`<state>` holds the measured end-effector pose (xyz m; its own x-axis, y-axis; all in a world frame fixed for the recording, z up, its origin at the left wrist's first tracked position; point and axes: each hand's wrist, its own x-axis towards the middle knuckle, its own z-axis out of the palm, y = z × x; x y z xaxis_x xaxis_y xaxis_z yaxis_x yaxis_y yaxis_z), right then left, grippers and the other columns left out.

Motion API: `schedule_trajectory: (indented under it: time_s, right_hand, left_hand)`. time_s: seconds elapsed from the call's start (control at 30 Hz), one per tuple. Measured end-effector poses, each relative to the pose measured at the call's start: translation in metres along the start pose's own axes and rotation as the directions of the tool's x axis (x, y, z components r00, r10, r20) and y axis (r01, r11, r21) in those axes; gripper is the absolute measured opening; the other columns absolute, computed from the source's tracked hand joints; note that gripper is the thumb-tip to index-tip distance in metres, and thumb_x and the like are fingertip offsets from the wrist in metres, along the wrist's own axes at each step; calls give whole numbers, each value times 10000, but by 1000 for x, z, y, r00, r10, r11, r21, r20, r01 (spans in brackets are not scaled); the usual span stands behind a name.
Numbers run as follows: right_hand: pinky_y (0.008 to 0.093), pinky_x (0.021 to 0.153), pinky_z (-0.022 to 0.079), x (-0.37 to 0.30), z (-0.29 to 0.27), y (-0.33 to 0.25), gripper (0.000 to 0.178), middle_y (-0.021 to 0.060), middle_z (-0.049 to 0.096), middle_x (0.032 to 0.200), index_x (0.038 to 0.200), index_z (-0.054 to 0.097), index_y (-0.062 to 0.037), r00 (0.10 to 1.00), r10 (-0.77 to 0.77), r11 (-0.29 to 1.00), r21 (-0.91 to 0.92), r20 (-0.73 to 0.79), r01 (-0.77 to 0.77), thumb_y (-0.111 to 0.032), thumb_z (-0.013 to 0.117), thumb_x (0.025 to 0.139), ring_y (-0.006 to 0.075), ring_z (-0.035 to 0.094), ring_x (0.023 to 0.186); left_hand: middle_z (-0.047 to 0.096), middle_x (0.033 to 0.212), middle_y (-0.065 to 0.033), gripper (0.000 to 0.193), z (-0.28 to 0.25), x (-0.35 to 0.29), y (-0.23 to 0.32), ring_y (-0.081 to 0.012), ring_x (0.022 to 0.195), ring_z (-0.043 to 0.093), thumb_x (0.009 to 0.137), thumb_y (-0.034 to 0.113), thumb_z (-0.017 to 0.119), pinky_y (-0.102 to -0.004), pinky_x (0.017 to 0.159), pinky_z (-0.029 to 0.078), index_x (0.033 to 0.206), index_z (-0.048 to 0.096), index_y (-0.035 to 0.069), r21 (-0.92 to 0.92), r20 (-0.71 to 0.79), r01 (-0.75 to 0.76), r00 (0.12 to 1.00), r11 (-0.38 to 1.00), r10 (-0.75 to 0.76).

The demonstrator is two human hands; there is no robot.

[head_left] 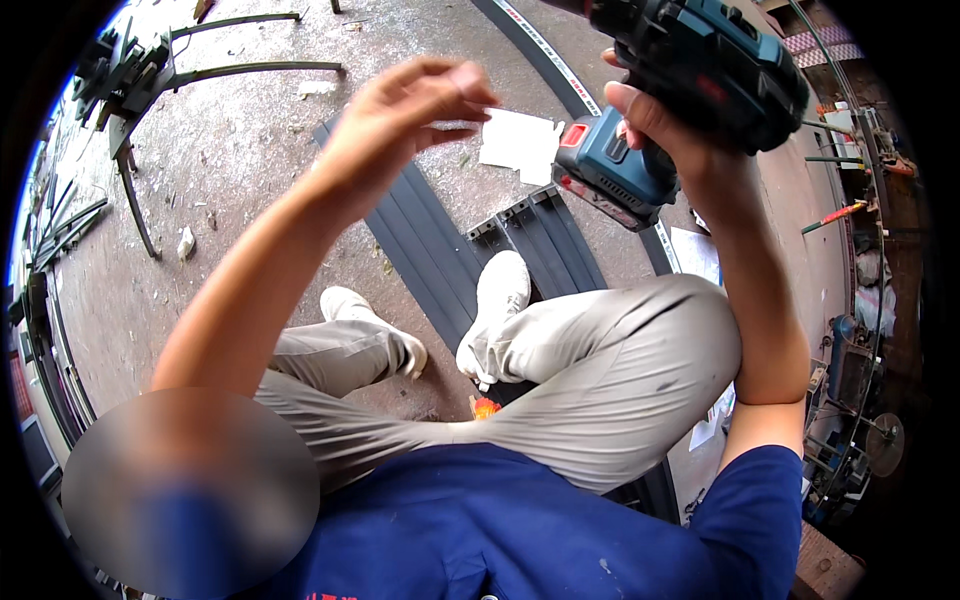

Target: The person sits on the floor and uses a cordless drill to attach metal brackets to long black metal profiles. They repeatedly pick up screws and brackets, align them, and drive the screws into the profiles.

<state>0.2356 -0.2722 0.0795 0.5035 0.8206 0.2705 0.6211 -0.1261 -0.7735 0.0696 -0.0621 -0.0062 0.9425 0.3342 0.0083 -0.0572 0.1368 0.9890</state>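
My right hand [665, 120] is wrapped round the grip of a teal and black cordless drill [715, 75], raised at the upper right. Its battery pack [615, 165], with a red patch, points down and left, and the drill's front end runs toward the top edge. My left hand [420, 100] hovers to the left of the drill, apart from it. Its fingers are loosely bent and spread, slightly smeared by motion, and no object shows in them. Below it, long dark grey metal profiles [415, 225] lie on the floor, with a shorter ribbed piece [550, 235] beside them.
White paper [518, 142] lies on the floor between my hands. A long dark strip with a printed white band [545, 60] curves past it. At the upper left stands a black metal stand with splayed legs [130, 85]. Tools and clutter [865, 340] line the right side.
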Motion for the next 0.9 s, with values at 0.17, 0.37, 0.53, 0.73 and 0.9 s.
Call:
schedule_trajectory:
  time_s: [0.17,0.37,0.53,0.73,0.9]
  right_hand:
    - [235,643,489,13,-12,90,273,5,667,815,1112,712,-25,980,196,967,174,-36,-187,-153,779,881,65,575,637]
    - [242,596,446,-4,2,206,275,-9,595,761,1105,680,-8,807,585,792,272,-81,-547,-112,750,860,72,516,585]
    - [264,574,468,-50,12,258,267,8,592,738,1081,679,5,622,783,592,306,1,-745,-94,755,845,92,524,560]
    - [262,557,463,-85,8,301,265,15,585,707,1075,677,30,514,858,502,238,-14,-831,-66,744,838,97,525,541]
    - [259,561,465,-90,9,309,269,9,588,728,1083,675,17,473,881,461,238,-5,-855,-76,750,842,96,528,550]
  left_hand:
    - [719,1160,-146,425,33,37,-136,-256,1094,677,964,401,688,-396,976,531,1184,690,38,511,-94,177,984,841,-150]
    - [698,1106,-143,300,82,48,-268,-337,1084,632,890,270,726,-424,932,523,1104,713,59,751,-185,166,982,639,-37]
    - [675,1001,-110,243,97,78,-335,-326,1006,619,830,221,732,-427,901,519,1012,709,62,885,-77,33,994,464,76]
    - [690,947,-118,144,132,112,-366,-300,961,656,862,191,659,-413,865,531,900,697,57,918,-21,35,999,396,-42]
    - [707,965,-153,166,139,124,-374,-329,941,705,907,106,531,-434,805,575,925,681,38,904,-54,157,965,399,-256]
